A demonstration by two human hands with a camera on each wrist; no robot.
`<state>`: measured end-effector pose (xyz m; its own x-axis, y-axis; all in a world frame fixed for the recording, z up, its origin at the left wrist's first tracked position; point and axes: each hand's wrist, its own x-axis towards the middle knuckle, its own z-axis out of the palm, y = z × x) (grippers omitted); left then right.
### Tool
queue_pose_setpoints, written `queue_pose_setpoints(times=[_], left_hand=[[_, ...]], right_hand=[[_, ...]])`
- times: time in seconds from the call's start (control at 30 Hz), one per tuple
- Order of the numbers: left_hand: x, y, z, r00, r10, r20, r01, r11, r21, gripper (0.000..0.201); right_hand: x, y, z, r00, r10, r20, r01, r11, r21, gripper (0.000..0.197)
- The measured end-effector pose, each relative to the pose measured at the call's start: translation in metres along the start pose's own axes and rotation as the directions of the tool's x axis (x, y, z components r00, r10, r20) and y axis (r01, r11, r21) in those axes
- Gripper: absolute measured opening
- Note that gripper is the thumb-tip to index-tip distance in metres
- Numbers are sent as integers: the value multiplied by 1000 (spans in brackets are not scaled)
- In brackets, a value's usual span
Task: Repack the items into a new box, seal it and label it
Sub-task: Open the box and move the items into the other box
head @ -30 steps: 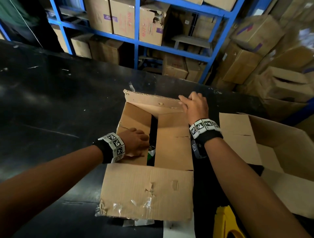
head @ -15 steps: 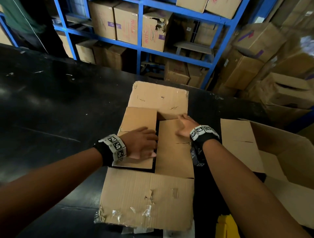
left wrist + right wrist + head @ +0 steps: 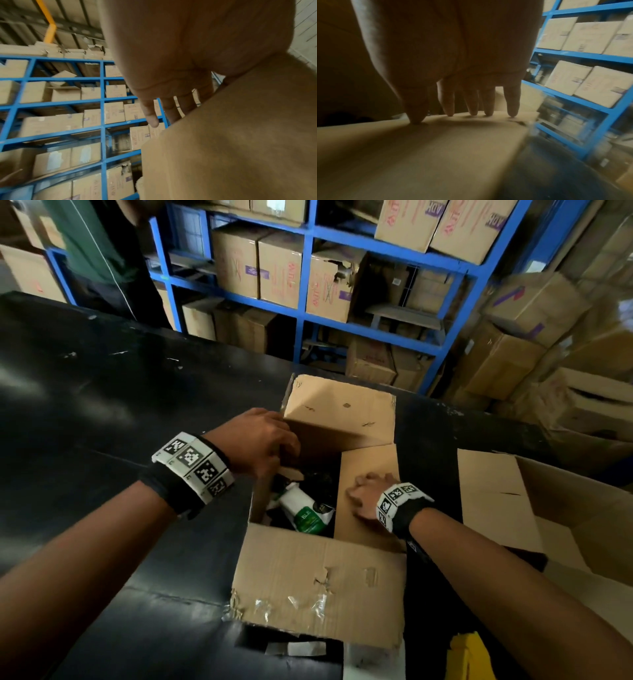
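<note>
A worn brown cardboard box (image 3: pixel 318 587) with torn tape on its near flap sits at the lower centre of the head view, on a wide, glossy black table (image 3: pixel 102 412) marked with pale scuffs. Its top is partly open: the far flap stands raised, the right inner flap (image 3: pixel 368 470) lies nearly flat, and in the gap a white pouch with a green label (image 3: pixel 303 510) shows among dark contents.

The left hand (image 3: pixel 258 441) is at the box's left edge, its fingers curled over the lifted left flap (image 3: pixel 240 135); in the left wrist view the fingers reach past the cardboard edge, so how firmly they grip I cannot tell. The right hand (image 3: pixel 366 494) rests on the right inner flap, its straight, spread fingertips (image 3: pixel 512 113) and thumb pressing the cardboard.

To the right, a second, cleaner brown cardboard box (image 3: pixel 548 508) stands open on the table. A yellow object (image 3: pixel 471 657) pokes in at the bottom edge. Across the upper frame runs blue metal shelving (image 3: pixel 308 313) packed with brown cartons, with more cartons piled loosely at the upper right.
</note>
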<state>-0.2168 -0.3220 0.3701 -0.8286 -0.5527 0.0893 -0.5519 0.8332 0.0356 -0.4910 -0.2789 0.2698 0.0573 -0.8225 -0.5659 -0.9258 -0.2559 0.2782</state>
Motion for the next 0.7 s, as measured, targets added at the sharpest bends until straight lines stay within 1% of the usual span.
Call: queue_pose_setpoints(times=[0.1,0.17,0.23,0.3,0.37,0.4,0.47,0.5,0.6,0.7], left_hand=[[-24,-17,3,991,-118,64,115,992,56,45],[-36,-25,6,970,-209,121,193,972,136,45],[-46,-34,14,937,-299,180,263,944,202,44],[-57,-37,29,892,-369,262,305,918,254,53],[-65,-32,51,848,-399,350,315,909,273,67],[-68,-27,63,831,-410,376,336,908,249,72],[-70,-14,81,797,-445,408,423,894,148,79],[-70,-8,87,784,-458,418,465,881,93,83],[-68,6,91,774,-485,408,531,847,0,90],[-64,19,90,759,-522,389,574,818,-23,90]], right_hand=[[-6,-14,1,996,-60,61,59,998,12,52],[-10,-23,1,989,-89,115,89,996,6,57],[-11,-31,2,986,-88,139,90,996,-8,62],[-13,-33,1,990,-74,124,70,997,35,56],[-19,-34,-3,995,-77,61,68,988,137,45],[-24,-33,-7,996,-91,8,88,978,191,43],[-36,-31,-14,985,-104,-134,143,935,325,44],[-42,-29,-17,976,-86,-201,162,901,402,43],[-61,-19,-21,943,10,-332,180,824,537,41],[-80,-3,-23,898,124,-423,224,699,680,30]])
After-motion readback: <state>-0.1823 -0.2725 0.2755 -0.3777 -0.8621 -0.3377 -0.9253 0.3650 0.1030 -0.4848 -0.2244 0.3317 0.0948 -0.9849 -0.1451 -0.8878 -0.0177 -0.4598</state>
